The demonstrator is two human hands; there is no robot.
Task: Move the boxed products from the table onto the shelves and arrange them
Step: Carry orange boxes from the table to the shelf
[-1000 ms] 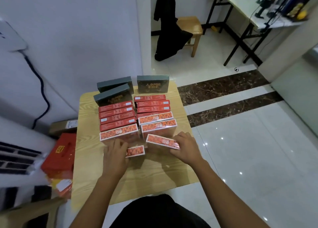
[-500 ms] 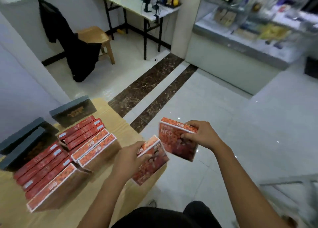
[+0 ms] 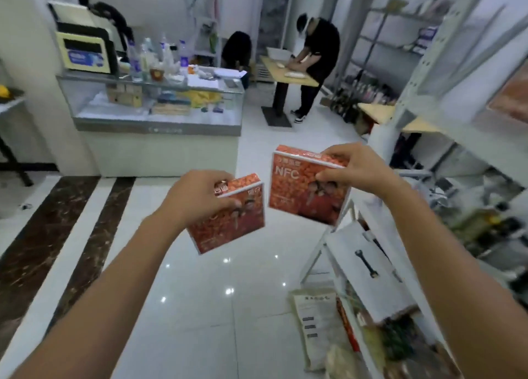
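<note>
**One box in each hand, shelves just to my right**

My left hand (image 3: 200, 198) grips the left box (image 3: 237, 221) by its top edge, fingers curled over the upper corner. My right hand (image 3: 354, 167) pinches the right box (image 3: 303, 190) the same way, thumb on the printed face. The two boxes hang side by side above the floor, close together but not touching. The table is out of view.

I judge these boxes to be light, since each one hangs from a grip on its top edge alone. They look like stiff card with square corners, so they should stand upright without sagging. The surface has a sheen and may be slippery, so I would rather hold across the narrow sides than by one corner. The shelves (image 3: 425, 67) stand near on my right, with goods blurred on the lower levels.
</note>
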